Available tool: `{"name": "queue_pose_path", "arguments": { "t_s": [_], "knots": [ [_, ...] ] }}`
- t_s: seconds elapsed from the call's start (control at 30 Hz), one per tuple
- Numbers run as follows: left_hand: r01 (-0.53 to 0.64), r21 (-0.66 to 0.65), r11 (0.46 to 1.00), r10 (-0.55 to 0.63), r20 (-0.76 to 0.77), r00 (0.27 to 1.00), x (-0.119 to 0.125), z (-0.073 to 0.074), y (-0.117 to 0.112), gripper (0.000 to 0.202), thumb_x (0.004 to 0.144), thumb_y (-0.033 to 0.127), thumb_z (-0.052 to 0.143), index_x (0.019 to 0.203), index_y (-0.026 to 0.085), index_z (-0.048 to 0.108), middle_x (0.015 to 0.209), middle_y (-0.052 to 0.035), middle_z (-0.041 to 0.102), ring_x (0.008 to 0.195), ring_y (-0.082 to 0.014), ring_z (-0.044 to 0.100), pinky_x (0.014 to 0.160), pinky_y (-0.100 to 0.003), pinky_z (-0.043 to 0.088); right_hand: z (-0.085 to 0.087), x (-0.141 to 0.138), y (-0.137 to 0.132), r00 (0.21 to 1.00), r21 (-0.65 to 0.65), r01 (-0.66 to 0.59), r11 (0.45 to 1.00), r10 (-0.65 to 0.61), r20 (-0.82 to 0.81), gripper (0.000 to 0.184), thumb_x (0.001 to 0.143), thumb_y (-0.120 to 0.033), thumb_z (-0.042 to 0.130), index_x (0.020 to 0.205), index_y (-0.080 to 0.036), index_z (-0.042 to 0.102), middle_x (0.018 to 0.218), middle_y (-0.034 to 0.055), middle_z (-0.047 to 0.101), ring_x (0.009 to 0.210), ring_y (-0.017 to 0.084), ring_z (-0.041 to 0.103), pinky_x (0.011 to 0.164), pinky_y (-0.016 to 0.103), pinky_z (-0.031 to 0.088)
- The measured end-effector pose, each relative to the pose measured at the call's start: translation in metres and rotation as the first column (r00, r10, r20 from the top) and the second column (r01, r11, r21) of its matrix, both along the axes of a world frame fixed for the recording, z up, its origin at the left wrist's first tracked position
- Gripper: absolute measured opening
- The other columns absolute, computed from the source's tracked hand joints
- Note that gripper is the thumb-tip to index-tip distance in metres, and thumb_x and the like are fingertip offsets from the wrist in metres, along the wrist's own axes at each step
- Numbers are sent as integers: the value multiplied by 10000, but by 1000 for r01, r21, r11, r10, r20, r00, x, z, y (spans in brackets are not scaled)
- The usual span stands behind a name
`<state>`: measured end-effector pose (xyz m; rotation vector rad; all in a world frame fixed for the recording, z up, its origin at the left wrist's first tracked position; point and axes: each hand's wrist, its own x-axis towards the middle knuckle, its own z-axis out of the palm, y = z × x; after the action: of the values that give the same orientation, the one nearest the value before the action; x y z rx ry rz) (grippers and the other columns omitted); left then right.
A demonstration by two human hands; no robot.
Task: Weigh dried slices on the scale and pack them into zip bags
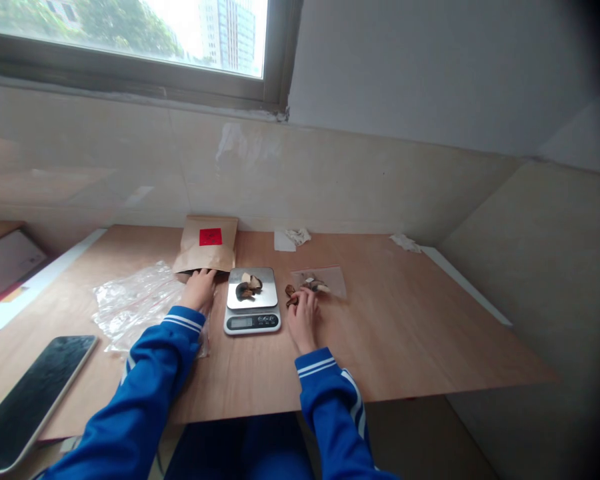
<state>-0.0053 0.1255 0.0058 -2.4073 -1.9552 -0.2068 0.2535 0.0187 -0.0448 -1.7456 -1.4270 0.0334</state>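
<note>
Several dried mushroom slices [248, 287] sit on our digital scale [253, 322]; other slices [291, 295] lie by our curled right hand [303, 320], pinch unclear; left hand [199, 291] lies open at the kraft paper bag [207, 243].

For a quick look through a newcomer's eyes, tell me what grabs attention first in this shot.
A digital kitchen scale stands mid-table, with dried mushroom slices on its steel plate. Behind it and to the left, on the wooden tabletop, a kraft paper bag with a red label meets the left hand. The right hand sits beside more dark pieces, right of the scale.
</note>
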Motion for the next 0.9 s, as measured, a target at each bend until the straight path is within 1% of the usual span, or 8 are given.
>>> {"name": "queue_pose_path", "arguments": {
  "t_s": [0.1, 0.17, 0.3, 0.43, 0.53, 0.67, 0.8, 0.9],
  "knots": [
    [53, 15, 998, -53, 25, 998, -5, 4, -7, 495, 828, 127, 415, 1314, 205, 475, 1284, -147, 516, 1030, -256, 590, 845, -355, 459, 1, 0, -1, 1000, 11, -1, 1000, 1, -3, 217, 756, -82, 420, 910, -191, 526, 1140, 112, 514, 1072, 268, 458, 877, 403, 359],
    [52, 65, 997, -55, 33, 998, -4, 4, -11, 467, 836, 138, 415, 1292, 199, 492, 1256, -151, 531, 1021, -268, 588, 839, -369, 457, 1, 0, -1, 1000, 24, -1, 1000, 1, -10, 202, 774, -90, 413, 906, -193, 526, 1136, 108, 516, 1059, 263, 465, 875, 401, 358],
    [-9, 180, 984, 6, 19, 1000, 2, 0, -19, 425, 846, 152, 397, 1255, 143, 513, 1208, -172, 550, 952, -292, 575, 838, -419, 442, 2, -1, -1, 1000, 48, -5, 999, 5, -14, 187, 800, -101, 398, 897, -196, 528, 1117, 101, 523, 1029, 254, 472, 872, 393, 356],
    [-98, 231, 968, 97, 16, 995, 10, -7, -24, 450, 847, 171, 397, 1281, 74, 468, 1257, -215, 480, 947, -325, 537, 806, -450, 438, 3, -1, -1, 1000, 52, -6, 999, 7, -13, 177, 820, -119, 395, 897, -195, 535, 1115, 96, 523, 1012, 252, 474, 862, 394, 353],
    [-135, 252, 958, 131, 34, 991, 11, -9, -25, 457, 841, 166, 411, 1289, 94, 463, 1278, -223, 432, 979, -346, 510, 802, -455, 431, 3, -1, -1, 1000, 40, 4, 999, -3, -20, 168, 837, -137, 394, 895, -195, 539, 1120, 96, 524, 1009, 254, 475, 850, 394, 354],
    [-132, 279, 951, 111, 90, 990, 7, -6, -26, 487, 818, 154, 458, 1304, 126, 453, 1219, -215, 440, 1030, -347, 484, 846, -459, 414, 3, -2, 0, 1000, 44, 8, 999, -7, -21, 172, 852, -148, 388, 888, -196, 550, 1114, 98, 525, 1010, 250, 472, 851, 391, 355],
    [-155, 307, 939, 115, 147, 982, 1, -2, -30, 392, 833, 198, 459, 1217, 148, 523, 1132, -175, 472, 1031, -328, 489, 866, -454, 423, 2, -2, 0, 1000, 34, 11, 999, -10, -18, 170, 861, -155, 390, 895, -199, 551, 1122, 94, 521, 1016, 247, 472, 854, 391, 358],
    [-151, 293, 944, 89, 214, 973, -5, 1, -34, 332, 815, 246, 501, 1115, 116, 559, 1048, -158, 483, 978, -308, 520, 858, -446, 447, 2, -1, 0, 1000, 50, 4, 999, -3, -13, 161, 870, -172, 393, 906, -198, 549, 1112, 96, 522, 1007, 244, 476, 847, 387, 363]
  ]
}}
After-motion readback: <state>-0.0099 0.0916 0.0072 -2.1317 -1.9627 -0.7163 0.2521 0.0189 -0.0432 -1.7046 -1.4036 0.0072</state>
